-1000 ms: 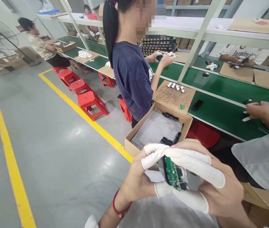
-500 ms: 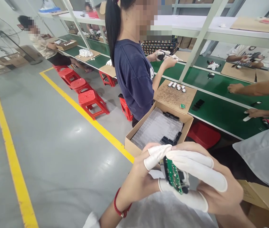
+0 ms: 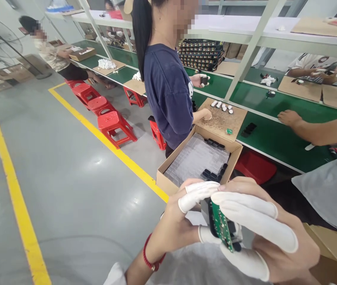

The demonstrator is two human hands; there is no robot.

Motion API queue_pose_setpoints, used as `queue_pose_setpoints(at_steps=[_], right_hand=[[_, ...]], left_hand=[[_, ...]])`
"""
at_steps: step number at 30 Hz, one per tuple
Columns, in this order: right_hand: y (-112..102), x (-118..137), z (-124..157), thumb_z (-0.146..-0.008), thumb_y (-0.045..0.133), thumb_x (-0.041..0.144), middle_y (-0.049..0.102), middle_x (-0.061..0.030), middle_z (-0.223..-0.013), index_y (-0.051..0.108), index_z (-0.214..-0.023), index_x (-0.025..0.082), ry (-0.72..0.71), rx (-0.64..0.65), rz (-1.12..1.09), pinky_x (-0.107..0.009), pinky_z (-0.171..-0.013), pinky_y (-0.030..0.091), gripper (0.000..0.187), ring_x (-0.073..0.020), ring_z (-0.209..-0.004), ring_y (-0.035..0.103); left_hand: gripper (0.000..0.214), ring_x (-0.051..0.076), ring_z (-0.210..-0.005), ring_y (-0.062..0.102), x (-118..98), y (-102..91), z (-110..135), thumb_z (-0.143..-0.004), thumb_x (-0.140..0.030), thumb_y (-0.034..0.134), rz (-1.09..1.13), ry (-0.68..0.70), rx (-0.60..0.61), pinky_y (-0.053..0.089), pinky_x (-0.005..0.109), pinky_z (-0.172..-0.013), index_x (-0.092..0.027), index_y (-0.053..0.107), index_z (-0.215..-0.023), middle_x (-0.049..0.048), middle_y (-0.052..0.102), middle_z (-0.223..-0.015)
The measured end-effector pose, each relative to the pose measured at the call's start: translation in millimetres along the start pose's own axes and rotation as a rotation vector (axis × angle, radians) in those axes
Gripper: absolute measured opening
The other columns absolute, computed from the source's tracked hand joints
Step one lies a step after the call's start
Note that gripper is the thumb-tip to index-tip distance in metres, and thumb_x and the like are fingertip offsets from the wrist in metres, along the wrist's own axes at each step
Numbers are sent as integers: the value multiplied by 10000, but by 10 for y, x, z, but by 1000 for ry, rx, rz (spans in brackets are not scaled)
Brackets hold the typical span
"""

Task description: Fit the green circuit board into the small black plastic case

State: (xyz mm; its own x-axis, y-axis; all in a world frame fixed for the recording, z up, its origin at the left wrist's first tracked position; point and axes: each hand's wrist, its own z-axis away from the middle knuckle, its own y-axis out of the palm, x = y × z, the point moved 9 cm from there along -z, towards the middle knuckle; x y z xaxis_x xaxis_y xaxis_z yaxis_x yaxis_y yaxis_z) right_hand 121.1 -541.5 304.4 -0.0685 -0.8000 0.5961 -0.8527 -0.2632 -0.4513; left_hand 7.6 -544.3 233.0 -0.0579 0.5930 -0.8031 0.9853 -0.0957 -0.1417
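Note:
My left hand point(image 3: 177, 221), with white finger cots and a red bracelet at the wrist, is closed around a small black plastic housing point(image 3: 206, 211). My right hand point(image 3: 287, 233), also in white finger cots, pinches a green circuit board point(image 3: 221, 221) between thumb and fingers. Black and pale parts sit on the board's right side. Its left edge lies against the housing's open side; the cots partly hide both pieces, so I cannot tell whether the board is seated.
An open cardboard box point(image 3: 168, 168) with a clear tray point(image 3: 193, 158) and black housings stands just beyond my hands. Behind it, a cardboard sheet point(image 3: 216, 122) on the green bench bears white-topped parts. A co-worker point(image 3: 168, 87) stands ahead; a grey-clothed person point(image 3: 331, 190) is at right.
My right hand has shifted slightly right and down with the circuit board, showing more of the housing. The co-worker ahead has lowered one hand to the cardboard sheet.

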Motion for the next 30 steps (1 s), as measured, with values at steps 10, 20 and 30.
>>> queue_pose_setpoints(at_steps=[10, 20, 30], right_hand=[[-5, 39, 31, -887, 687, 224, 755, -76, -1071, 486, -1427, 256, -66, 68, 103, -394, -834, 564, 577, -227, -1053, 675], [-30, 39, -22, -828, 697, 153, 767, -79, -1004, 611, -1255, 206, -80, -16, 43, -379, -806, 584, 439, -236, -961, 716], [-10, 17, -12, -886, 647, 137, 749, -95, -1009, 664, -1133, 149, -134, -53, 31, -311, -861, 583, 248, -190, -1009, 699]], left_hand=[[628, 256, -1099, 651, 46, -19, -17, -725, -409, 820, 80, -38, -29, 568, 385, -949, -261, 601, -1295, 104, 723, -1224], [664, 257, -1126, 651, 10, -10, -3, -761, -448, 773, 61, 3, -21, 584, 378, -944, -268, 567, -1366, 132, 713, -1252], [673, 275, -1071, 681, -9, 13, -28, -783, -448, 752, -2, 82, -33, 606, 414, -901, -241, 546, -1389, 138, 734, -1187]])
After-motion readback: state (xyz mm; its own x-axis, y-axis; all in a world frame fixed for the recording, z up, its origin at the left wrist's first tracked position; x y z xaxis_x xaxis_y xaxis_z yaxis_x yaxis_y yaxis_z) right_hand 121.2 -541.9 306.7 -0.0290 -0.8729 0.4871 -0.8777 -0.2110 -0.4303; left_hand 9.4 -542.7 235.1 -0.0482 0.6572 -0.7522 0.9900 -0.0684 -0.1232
